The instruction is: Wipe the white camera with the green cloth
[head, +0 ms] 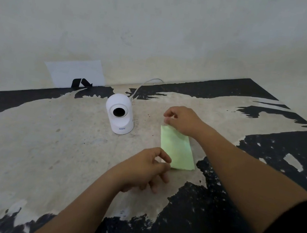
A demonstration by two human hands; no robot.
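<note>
White camera [119, 114] sits upright toward the back of the worn table [28, 139], lens facing you. Your left hand [142, 167] pinches the near corner of the green cloth [177, 149], lying flat just right of the camera, and your right hand [182, 121] pinches its far corner.

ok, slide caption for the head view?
Both hands pinch opposite ends of the cloth on the table, right of the camera.
</note>
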